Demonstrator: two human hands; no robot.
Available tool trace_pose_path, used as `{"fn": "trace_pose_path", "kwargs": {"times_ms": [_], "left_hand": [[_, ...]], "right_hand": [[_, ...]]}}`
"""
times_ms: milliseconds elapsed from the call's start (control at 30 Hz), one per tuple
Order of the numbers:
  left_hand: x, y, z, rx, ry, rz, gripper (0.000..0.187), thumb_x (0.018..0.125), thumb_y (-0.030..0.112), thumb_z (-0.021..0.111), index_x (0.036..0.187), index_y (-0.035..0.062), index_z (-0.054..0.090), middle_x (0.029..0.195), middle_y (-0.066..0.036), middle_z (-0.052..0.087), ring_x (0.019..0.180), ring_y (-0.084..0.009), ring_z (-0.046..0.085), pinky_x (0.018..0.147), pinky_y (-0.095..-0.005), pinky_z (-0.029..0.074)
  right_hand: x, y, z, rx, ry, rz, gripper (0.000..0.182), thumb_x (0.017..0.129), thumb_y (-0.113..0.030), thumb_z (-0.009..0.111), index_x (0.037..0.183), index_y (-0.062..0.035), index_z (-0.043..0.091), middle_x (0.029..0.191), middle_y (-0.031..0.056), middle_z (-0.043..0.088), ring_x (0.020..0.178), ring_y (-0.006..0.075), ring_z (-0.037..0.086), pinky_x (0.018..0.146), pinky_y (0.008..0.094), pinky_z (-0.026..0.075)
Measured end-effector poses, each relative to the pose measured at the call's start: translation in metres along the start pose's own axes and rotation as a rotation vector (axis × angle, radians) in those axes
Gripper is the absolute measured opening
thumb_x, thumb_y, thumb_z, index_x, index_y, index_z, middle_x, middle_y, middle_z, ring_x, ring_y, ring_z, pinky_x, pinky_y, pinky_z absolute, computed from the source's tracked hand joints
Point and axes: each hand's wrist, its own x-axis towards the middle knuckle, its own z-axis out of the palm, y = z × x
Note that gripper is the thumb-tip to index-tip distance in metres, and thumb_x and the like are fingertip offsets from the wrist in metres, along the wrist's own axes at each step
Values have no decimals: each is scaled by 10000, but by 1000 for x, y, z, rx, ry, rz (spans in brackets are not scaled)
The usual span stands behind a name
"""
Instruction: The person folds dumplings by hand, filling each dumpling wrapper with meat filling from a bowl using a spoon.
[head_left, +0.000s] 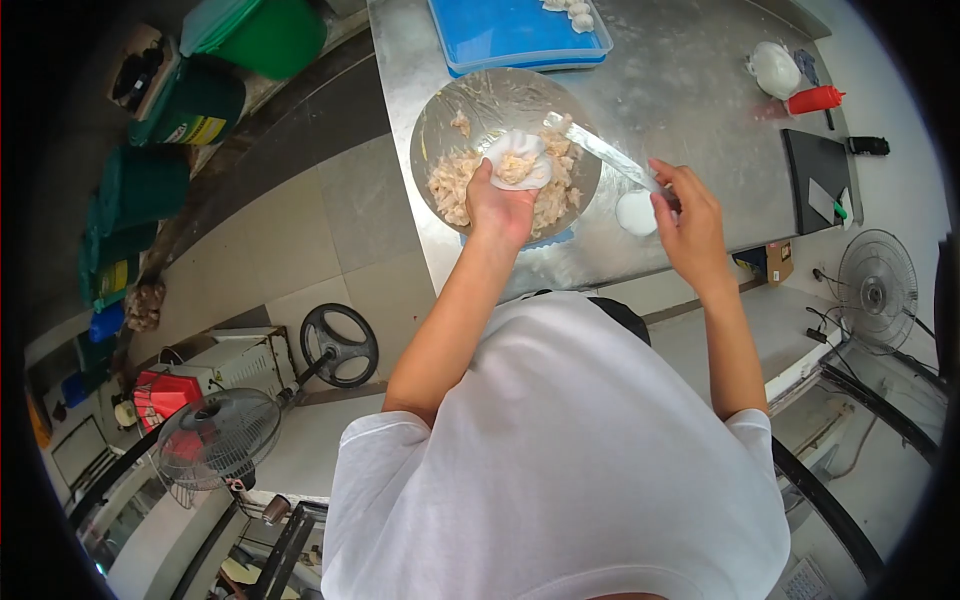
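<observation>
My left hand is cupped over a large metal bowl, holding a round white dumpling wrapper. A lump of pale minced filling sits in the middle of that wrapper. More of the chunky filling lies in the bowl, on both sides of the hand. My right hand has its fingers closed around the handle end of a long, flat metal spatula. The spatula's blade slants over the bowl's right rim, its tip by the filling. Beside the right hand lie white round wrappers.
On the steel table a blue tray holds several white dumplings. Towards the right stand a red squeeze bottle, a white bag and a dark board. Green bins line the floor at left.
</observation>
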Motion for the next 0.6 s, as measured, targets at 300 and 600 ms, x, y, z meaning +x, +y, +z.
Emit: {"fn": "trace_pose_path", "kwargs": {"times_ms": [300,600], "left_hand": [[-9,0,7,-33,-76,58,476,1049,278,200,1371,-22,383,1409,-200,435,1315,-352,426,1117,-532,341],[-2,0,-3,11,50,116,469,1049,277,205,1331,-18,436,1373,-191,471,1289,-332,456,1115,-513,345]], "right_hand": [[-15,3,46,-177,-30,-161,343,774,107,587,1074,-40,665,1013,113,593,817,264,597,686,375,501],[-21,7,9,-398,-98,-243,328,790,64,597,1073,-69,696,1016,103,593,856,272,574,747,385,490]]}}
